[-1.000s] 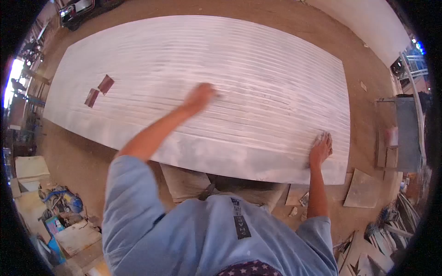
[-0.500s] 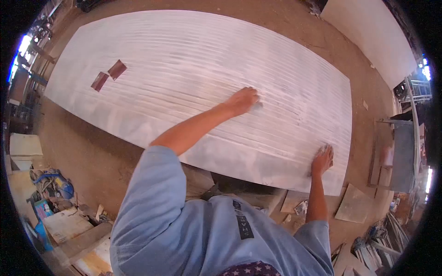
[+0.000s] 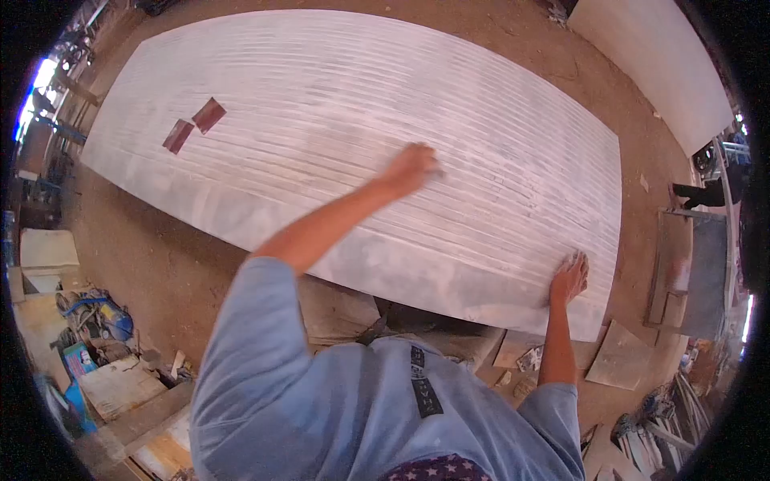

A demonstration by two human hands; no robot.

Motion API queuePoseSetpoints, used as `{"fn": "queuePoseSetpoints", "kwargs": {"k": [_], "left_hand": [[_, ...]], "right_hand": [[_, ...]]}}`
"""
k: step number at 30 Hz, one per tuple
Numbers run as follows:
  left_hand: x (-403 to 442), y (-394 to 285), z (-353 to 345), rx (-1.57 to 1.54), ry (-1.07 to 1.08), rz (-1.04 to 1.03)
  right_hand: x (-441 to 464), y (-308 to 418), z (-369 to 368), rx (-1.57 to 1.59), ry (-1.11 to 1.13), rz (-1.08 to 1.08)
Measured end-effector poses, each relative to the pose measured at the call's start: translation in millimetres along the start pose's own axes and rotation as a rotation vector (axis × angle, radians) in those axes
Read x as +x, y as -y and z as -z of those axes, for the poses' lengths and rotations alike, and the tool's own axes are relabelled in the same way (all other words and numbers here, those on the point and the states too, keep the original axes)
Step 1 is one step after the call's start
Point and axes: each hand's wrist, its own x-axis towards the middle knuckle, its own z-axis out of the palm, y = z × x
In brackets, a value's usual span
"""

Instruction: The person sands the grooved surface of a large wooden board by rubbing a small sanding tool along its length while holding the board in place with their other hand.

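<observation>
A large whitish panel [image 3: 321, 88] with many long parallel ridges lies in front of me. Near its middle, my left hand [image 3: 409, 168] is closed on a small grey piece at the ridged surface; the fingers are slightly blurred. My right hand [image 3: 569, 278] rests on the panel near its right end, fingers extended, with whitish dust on the fingertips. Two dark red rectangular pieces, one upper [image 3: 209, 115] and one lower [image 3: 178, 136], lie on the panel's left part.
Blue and grey equipment [image 3: 108, 317] and boards [image 3: 120, 389] are at lower left. A flat board [image 3: 626, 355] lies on the brown floor at right, near scrap strips [image 3: 654, 433]. A metal-framed table [image 3: 706, 272] stands farther right, with a person's dark-clothed leg [image 3: 706, 194] beyond.
My left hand moved right across the ridges, then slightly back left. My right hand stays near the panel's right end. The view has shifted, and a person's leg now shows at right.
</observation>
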Motion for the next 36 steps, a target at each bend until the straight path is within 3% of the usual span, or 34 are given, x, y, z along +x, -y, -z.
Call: {"fn": "queuePoseSetpoints", "kwargs": {"k": [3,6,7,8,9,11,12,15,18,20,21,24,26,29,30,31,32,33,36], "left_hand": [[9,-14,-3,0.184,-0.003,0.077],[-53,59,41,0.264,-0.105,-0.098],[-85,92,69,0.326,-0.130,0.069],[-111,121,110,0.412,-0.213,-0.015],[-142,163,148,0.481,-0.155,0.063],[-164,160,215,0.498,-0.174,0.351],[-164,159,227,0.413,-0.188,0.324],[-145,138,181,0.549,-0.270,0.166],[-83,78,94,0.345,-0.233,0.061],[-25,18,40,0.148,-0.015,0.122],[1,-3,7,0.094,-0.012,0.083],[49,-49,-49,0.166,-0.009,0.039],[55,-65,-51,0.302,0.100,0.050],[23,-29,-4,0.318,0.082,0.003],[13,-17,22,0.419,0.172,0.085],[-7,13,35,0.477,0.101,0.015],[-21,23,61,0.342,0.111,0.018],[-29,26,76,0.411,0.149,0.123],[-17,20,70,0.329,0.122,0.022]], "right_hand": [[0,-7,-5,-0.007,0.000,0.007],[-1,-9,-11,-0.022,0.020,0.003],[-1,-10,-12,-0.022,0.007,-0.002],[0,-11,-14,-0.022,-0.004,-0.008],[1,-11,-14,-0.020,-0.005,-0.009],[0,-9,-11,-0.027,0.017,-0.005],[-1,-8,-11,-0.021,0.019,-0.007],[1,-5,-8,-0.031,0.005,-0.018],[-3,-5,-9,-0.007,-0.030,0.051],[2,-16,-22,-0.058,-0.010,0.041],[3,-20,-20,-0.079,-0.023,0.019],[1,-4,-9,-0.060,0.004,-0.016],[-2,-6,-1,-0.022,0.020,0.016],[5,-47,-18,0.038,0.041,0.081],[6,-78,-27,0.040,0.048,0.059],[8,-117,-36,0.014,-0.019,0.025],[4,-144,-45,-0.013,-0.084,-0.012],[-2,-158,-43,-0.012,-0.074,-0.042],[-10,-189,-21,-0.166,0.000,-0.251]]}}
